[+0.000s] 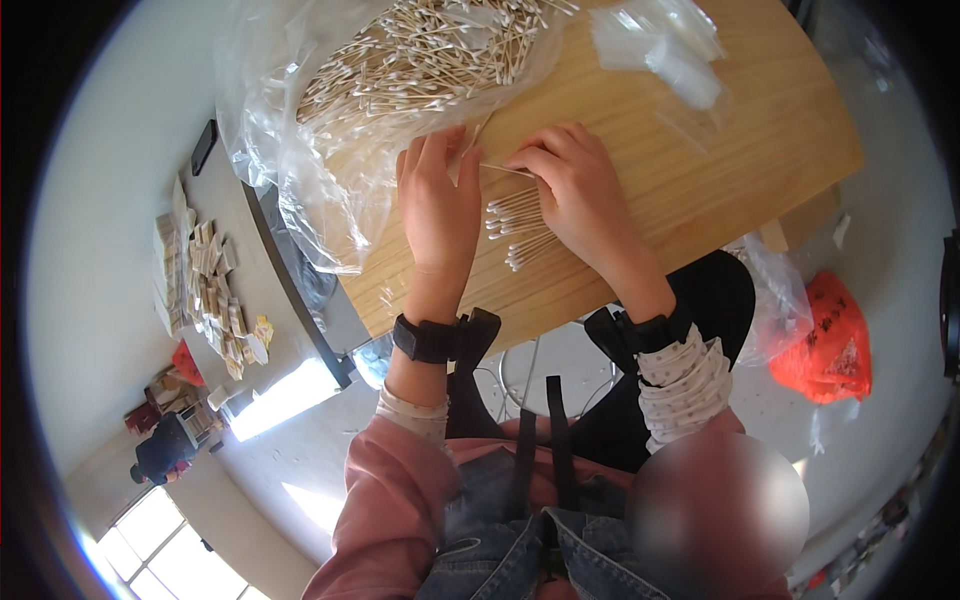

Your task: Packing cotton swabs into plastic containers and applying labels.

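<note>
Your work looks only a little way along: a small group of cotton swabs (518, 218) lies roughly lined up, partly under your right hand (580, 185), while a much larger heap (420, 60) remains loose on the clear plastic sheet (335, 220). Your hands are apart. The right fingertips pinch one single swab (503, 169) — whether the left hand (440, 205) grips anything, I cannot tell.

The wooden table (760, 160) also carries clear plastic bags (675, 55) at its far right. On the left, another table (252, 275) bears a phone (204, 147) and many small packs (215, 290). A red bag (825, 340) rests at the right; beyond — a window (165, 550).
</note>
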A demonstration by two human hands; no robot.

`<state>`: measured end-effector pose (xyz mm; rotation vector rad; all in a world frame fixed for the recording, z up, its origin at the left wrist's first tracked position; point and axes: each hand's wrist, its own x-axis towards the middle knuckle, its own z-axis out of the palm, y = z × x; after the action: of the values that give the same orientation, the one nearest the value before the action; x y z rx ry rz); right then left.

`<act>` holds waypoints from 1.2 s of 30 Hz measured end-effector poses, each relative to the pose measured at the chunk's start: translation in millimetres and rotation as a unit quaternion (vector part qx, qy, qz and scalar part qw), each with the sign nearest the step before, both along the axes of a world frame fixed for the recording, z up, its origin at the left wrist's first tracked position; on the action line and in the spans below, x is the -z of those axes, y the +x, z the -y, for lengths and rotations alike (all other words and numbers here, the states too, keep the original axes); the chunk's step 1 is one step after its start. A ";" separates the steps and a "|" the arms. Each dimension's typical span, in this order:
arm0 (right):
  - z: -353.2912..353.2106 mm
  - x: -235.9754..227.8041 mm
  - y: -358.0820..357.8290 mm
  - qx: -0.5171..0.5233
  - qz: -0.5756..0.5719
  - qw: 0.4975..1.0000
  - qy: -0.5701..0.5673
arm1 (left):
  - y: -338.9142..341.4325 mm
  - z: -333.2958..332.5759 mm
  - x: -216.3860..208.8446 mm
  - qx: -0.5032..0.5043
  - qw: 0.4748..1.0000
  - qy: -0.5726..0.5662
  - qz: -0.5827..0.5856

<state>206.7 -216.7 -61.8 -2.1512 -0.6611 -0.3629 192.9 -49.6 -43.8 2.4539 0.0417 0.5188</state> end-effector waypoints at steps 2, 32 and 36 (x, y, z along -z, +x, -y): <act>0.0 2.1 0.3 -0.001 -0.001 1.000 0.007 | 6.2 3.0 0.4 0.012 1.000 -0.025 -0.014; 1.1 9.4 -31.5 0.112 -0.138 0.919 0.352 | -62.0 59.2 23.1 0.110 0.942 0.294 -0.116; 6.1 6.0 -25.3 0.142 -0.132 0.908 0.373 | -44.0 61.5 28.7 0.098 0.940 0.308 -0.112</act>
<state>181.4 -222.7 -67.8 -1.5050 -0.0182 -0.3897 148.9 -111.2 -72.4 3.0729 -0.3146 0.1692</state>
